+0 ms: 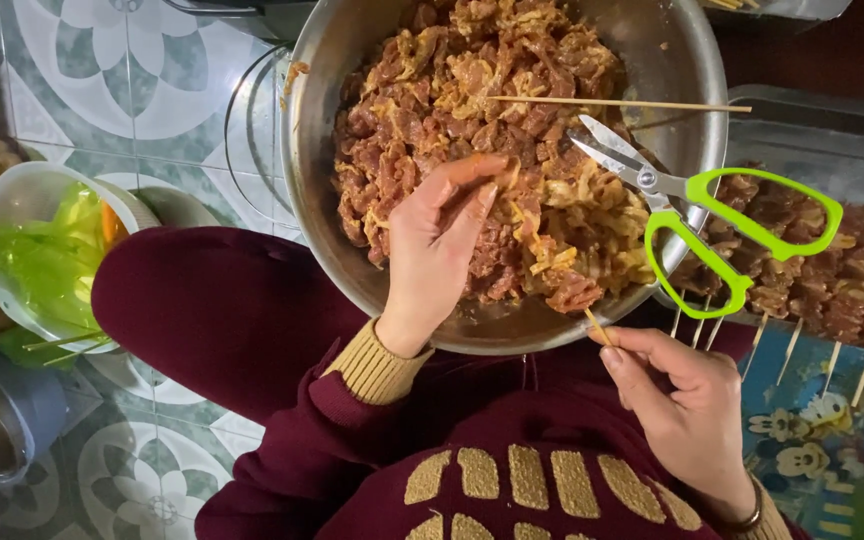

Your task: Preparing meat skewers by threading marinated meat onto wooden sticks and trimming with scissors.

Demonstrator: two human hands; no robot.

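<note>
The left hand (437, 250) reaches into the metal bowl (304, 150), its fingers (467, 175) half curled on the marinated meat (482, 100). The right hand (687, 410) pinches a thin wooden skewer (597, 327) at the bowl's rim. Green scissors (722, 225) lie on the rim.

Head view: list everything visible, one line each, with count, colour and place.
Metal bowl: one, silver, top centre, on the person's lap.
Marinated meat: many pieces, reddish brown, filling the bowl.
Scissors: one, green handles, lying on the bowl's right rim.
Loose skewer: one, pale wood, lying across the meat.
Filled skewers: several, brown meat, right, on a tray.
Plastic bowl: one, white, left, holding green bags.
Tiled floor: patterned green and white.
Left hand: in the meat, picking at a piece.
Right hand: holding a held skewer, lower right.
</note>
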